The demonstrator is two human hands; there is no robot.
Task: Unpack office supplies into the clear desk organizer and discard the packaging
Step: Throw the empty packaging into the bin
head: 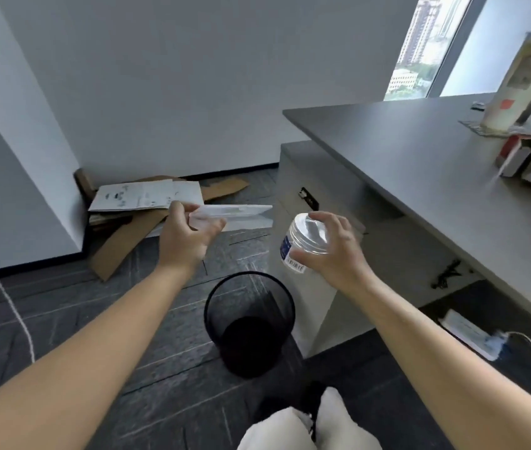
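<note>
The wastebasket [249, 323] stands below and between both hands; the right hand [339, 251], fingers curled round a clear jar [306, 243], is nearer its rim; the left hand [184, 238] pinches a flat clear packet [235, 213] whose long axis runs sideways, beyond the rim.

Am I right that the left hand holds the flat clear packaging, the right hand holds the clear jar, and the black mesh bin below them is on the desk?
Not quite. The head view shows the black mesh bin standing on the floor beside the desk, not on it. The rest holds: left hand holds the flat clear packaging, right hand holds the clear jar.
</note>
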